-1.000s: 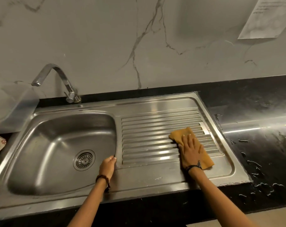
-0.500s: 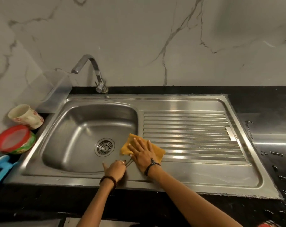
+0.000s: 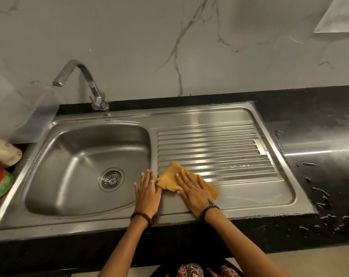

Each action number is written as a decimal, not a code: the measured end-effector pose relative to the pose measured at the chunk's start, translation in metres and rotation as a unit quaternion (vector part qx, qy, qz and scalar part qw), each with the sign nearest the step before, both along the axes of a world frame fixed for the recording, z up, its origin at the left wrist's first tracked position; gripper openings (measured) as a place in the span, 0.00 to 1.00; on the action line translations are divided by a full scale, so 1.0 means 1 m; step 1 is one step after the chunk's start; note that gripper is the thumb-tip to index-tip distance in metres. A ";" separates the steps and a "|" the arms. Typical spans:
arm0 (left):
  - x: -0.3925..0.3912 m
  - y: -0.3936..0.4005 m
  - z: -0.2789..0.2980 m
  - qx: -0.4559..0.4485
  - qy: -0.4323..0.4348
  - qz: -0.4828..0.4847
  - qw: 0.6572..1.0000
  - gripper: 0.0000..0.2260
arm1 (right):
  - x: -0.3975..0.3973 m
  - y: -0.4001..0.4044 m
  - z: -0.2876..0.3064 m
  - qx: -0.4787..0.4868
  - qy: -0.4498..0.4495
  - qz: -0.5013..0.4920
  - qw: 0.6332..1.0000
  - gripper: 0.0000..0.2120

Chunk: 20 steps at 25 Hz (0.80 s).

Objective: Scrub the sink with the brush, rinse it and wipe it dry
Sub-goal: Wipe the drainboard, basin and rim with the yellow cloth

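Both hands flat: right hand (image 3: 195, 191) on orange cloth (image 3: 170, 179), left hand (image 3: 147, 191) on sink (image 3: 249, 198).

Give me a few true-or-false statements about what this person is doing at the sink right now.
1. The right hand presses flat on an orange cloth. True.
2. The cloth lies down in the basin. False: it lies on the near left corner of the ribbed drainboard.
3. Water runs from the tap. False: no stream shows.
4. The left hand rests flat on the steel between basin and drainboard. True.
5. The left hand holds a brush. False: it holds nothing, and no brush is in sight.
6. Water drops lie on the black counter to the right. True.
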<state>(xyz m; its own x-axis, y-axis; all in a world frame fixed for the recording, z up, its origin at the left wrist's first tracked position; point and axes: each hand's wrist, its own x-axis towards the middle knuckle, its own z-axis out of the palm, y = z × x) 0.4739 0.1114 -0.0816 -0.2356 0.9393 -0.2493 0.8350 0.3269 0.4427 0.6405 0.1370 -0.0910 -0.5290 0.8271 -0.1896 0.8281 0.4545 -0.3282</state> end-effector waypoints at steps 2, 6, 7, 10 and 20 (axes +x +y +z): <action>0.015 0.003 -0.001 -0.019 -0.012 -0.051 0.998 0.28 | 0.028 0.007 -0.003 0.013 -0.015 -0.058 0.998 0.45; 0.027 0.003 -0.008 -0.058 0.000 -0.098 0.993 0.32 | 0.085 0.021 -0.004 0.028 -0.037 -0.191 0.981 0.37; 0.027 0.002 -0.009 -0.062 0.006 -0.104 0.993 0.32 | 0.099 0.024 -0.001 0.028 -0.055 -0.219 0.974 0.32; 0.025 0.001 -0.011 -0.065 0.012 -0.113 0.991 0.34 | 0.140 0.035 0.010 0.021 -0.122 -0.286 0.950 0.26; 0.025 0.001 -0.017 -0.060 0.029 -0.124 0.990 0.33 | 0.109 0.013 0.006 0.017 -0.100 -0.402 0.910 0.23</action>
